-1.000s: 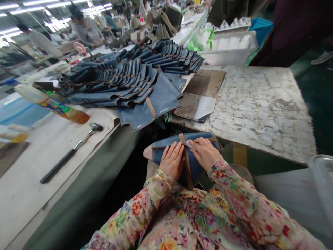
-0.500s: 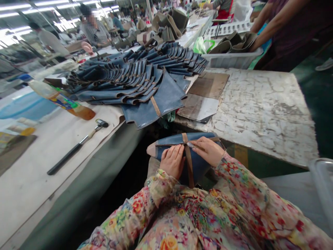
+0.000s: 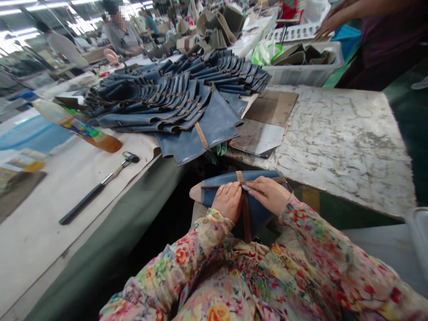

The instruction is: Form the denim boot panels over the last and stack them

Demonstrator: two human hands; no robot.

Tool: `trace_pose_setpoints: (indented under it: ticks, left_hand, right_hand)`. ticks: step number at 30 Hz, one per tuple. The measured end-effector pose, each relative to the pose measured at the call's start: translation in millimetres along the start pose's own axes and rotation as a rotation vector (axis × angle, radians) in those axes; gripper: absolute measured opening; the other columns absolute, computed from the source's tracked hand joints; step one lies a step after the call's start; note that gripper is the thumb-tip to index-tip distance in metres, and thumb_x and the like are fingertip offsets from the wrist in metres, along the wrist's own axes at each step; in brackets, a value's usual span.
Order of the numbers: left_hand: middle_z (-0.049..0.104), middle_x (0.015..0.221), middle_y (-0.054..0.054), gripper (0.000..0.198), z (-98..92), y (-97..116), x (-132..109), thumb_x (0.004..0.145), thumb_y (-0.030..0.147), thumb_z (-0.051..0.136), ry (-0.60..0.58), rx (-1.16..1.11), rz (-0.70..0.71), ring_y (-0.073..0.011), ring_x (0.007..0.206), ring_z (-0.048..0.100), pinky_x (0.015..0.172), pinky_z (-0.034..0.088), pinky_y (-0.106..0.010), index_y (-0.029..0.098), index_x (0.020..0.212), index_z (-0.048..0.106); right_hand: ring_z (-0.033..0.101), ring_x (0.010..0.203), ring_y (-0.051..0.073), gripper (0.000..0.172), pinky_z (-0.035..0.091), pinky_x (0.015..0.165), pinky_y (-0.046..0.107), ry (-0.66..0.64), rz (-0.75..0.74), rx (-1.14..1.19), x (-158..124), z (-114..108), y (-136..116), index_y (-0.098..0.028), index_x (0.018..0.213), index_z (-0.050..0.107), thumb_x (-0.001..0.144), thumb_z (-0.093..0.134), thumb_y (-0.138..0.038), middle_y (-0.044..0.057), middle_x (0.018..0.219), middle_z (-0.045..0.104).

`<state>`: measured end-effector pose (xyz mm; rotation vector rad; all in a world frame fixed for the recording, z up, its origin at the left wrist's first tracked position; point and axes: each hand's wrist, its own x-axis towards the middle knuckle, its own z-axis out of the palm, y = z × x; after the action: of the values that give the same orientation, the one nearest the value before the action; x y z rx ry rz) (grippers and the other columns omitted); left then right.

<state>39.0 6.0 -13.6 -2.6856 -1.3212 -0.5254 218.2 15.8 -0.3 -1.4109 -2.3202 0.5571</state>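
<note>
On our lap, held just beyond the floral sleeves [image 3: 317, 252], lies a blue leather piece [image 3: 262, 211], its pale pointed end [image 3: 197, 193] aimed left and a tan strap [image 3: 246, 216] crossing it lengthwise and across. Our left hand [image 3: 228, 201] lies on the leather with its fingers over the place where the strap crosses, though we cannot tell whether it is clamping the strap or only pressing down. Our right hand [image 3: 269, 195] comes in from the right, just beside the left, and pinches a small silver tool [image 3: 245, 187] between finger and thumb, right at that crossing. Beyond our knees stands a worktable with a cracked white top [image 3: 344, 147], with brown and grey flat sheets [image 3: 264, 120] on its left part. To the left, on a cream-covered bench [image 3: 43, 209], lie a heap of similar blue leather pieces [image 3: 177, 104], a black-handled hammer [image 3: 100, 187] and a plastic bottle [image 3: 80, 127]. At the far right, a co-worker's hand [image 3: 329, 22] hangs above a white plastic crate [image 3: 301, 76] of olive pieces, and another person [image 3: 122, 33] sits farther off at the far left.
</note>
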Motion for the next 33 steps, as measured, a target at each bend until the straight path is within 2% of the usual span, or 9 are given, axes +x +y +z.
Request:
trace_pose_setpoints:
  ticks: [5,16,20,25,29,33]
  left_hand:
    - [0.058,0.112,-0.009,0.028,3.8,1,-3,0.085,0.015,0.04,0.029,-0.073,0.003,-0.0171,0.107,0.05,0.096,0.037,-0.03,0.01,0.11,0.052]
    - [0.059,0.11,-0.008,0.024,-6.8,-4,10,0.085,0.023,0.042,-0.085,-0.085,0.003,-0.0184,0.102,0.052,0.093,0.037,-0.034,0.015,0.103,0.055]
    - [0.059,0.114,-0.005,0.027,-9.5,-6,3,0.086,0.024,0.041,-0.072,-0.097,-0.014,-0.0165,0.107,0.051,0.095,0.034,-0.036,0.018,0.109,0.053]
    - [0.06,0.114,-0.003,0.029,-11.8,-12,-12,0.088,0.025,0.04,0.023,-0.031,-0.062,-0.0166,0.107,0.052,0.097,0.032,-0.038,0.019,0.114,0.052]
    - [0.06,0.115,-0.004,0.03,-13.6,-15,-17,0.088,0.026,0.04,0.029,-0.012,-0.066,-0.017,0.108,0.051,0.098,0.031,-0.038,0.019,0.114,0.053]
    - [0.06,0.116,-0.004,0.031,-13.0,-14,-18,0.088,0.025,0.039,0.029,-0.002,-0.083,-0.0169,0.108,0.051,0.098,0.031,-0.038,0.019,0.114,0.053]
  right_hand:
    - [0.052,0.09,0.017,0.032,0.043,0.084,0.031,0.037,0.049,-0.064,-2,6,-7,-0.015,0.108,0.06,0.087,0.038,-0.028,0.008,0.096,0.059]
    - [0.049,0.086,0.02,0.031,0.045,0.073,0.031,0.026,0.19,-0.31,10,9,-25,-0.017,0.113,0.055,0.088,0.038,-0.024,0.009,0.097,0.056]
    - [0.047,0.093,0.02,0.032,0.045,0.079,0.032,0.048,0.124,-0.293,13,11,-14,-0.016,0.114,0.055,0.087,0.039,-0.023,0.009,0.101,0.056]
    - [0.047,0.098,0.018,0.03,0.041,0.09,0.033,0.131,-0.012,-0.187,7,8,0,-0.017,0.111,0.058,0.086,0.042,-0.024,0.007,0.107,0.056]
    - [0.049,0.098,0.017,0.029,0.042,0.09,0.034,0.15,-0.111,-0.145,6,3,-7,-0.02,0.108,0.06,0.087,0.041,-0.024,0.006,0.106,0.058]
    - [0.049,0.096,0.018,0.028,0.043,0.087,0.034,0.127,-0.159,-0.168,10,10,-17,-0.019,0.105,0.062,0.087,0.041,-0.023,0.007,0.104,0.06]
